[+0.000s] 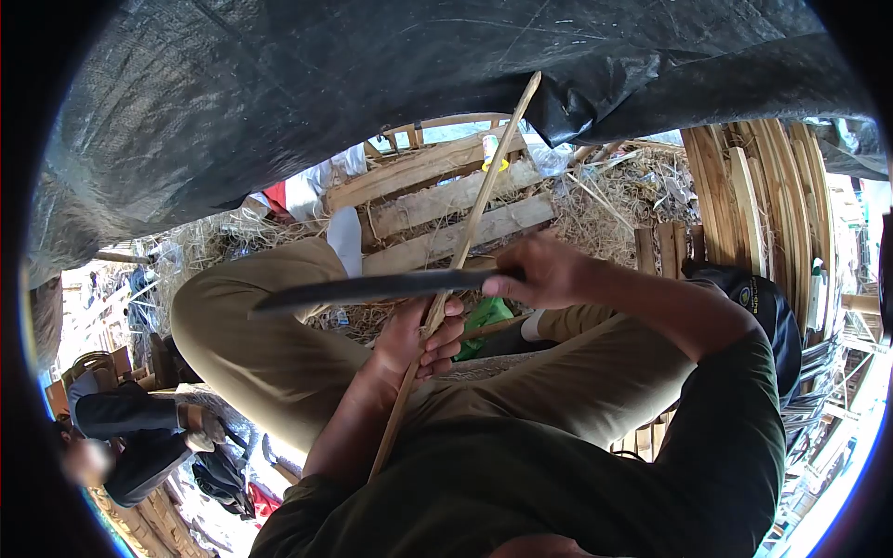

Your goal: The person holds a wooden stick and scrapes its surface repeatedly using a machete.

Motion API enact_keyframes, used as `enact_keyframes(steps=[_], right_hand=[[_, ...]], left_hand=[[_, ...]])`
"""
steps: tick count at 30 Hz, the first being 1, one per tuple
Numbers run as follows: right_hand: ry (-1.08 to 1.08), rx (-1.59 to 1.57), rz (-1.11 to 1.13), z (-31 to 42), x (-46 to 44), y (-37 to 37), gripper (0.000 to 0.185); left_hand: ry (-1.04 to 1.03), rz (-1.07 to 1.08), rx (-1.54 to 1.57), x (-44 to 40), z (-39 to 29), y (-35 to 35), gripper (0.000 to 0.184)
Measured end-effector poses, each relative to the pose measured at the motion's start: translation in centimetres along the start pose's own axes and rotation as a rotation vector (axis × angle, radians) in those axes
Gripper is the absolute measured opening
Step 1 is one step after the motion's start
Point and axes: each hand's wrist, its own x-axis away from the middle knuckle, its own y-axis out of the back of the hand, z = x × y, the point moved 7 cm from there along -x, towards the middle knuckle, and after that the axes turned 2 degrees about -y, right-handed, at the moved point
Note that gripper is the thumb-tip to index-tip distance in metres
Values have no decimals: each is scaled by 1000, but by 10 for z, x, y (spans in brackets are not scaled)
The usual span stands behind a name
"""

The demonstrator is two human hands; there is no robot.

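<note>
My left hand (420,337) is closed around a long, thin wooden stick (479,200). The stick runs slantwise from near my body up toward the dark sheet, its far end narrowing. In my right hand (544,270), the handle of a machete (367,290) is gripped. Its dark blade points left and crosses over the stick just above my left fingers. Whether the edge touches the wood, I cannot tell. My bent legs (270,325) spread to both sides below the blade.
A black tarp (307,102) hangs low across the front. Wooden slats (456,200) lie ahead among shavings, with a small yellow-and-white container (493,153). Green plastic (484,325) lies between my legs. Planks (763,186) and a black bag (772,316) are at right. Another person (139,437) sits at left.
</note>
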Motion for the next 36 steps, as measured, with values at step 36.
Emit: enact_keyframes(steps=[36], right_hand=[[-486, 240, 24, -76, -41, 47, 96]], left_hand=[[-33, -283, -280, 11, -6, 10, 29]])
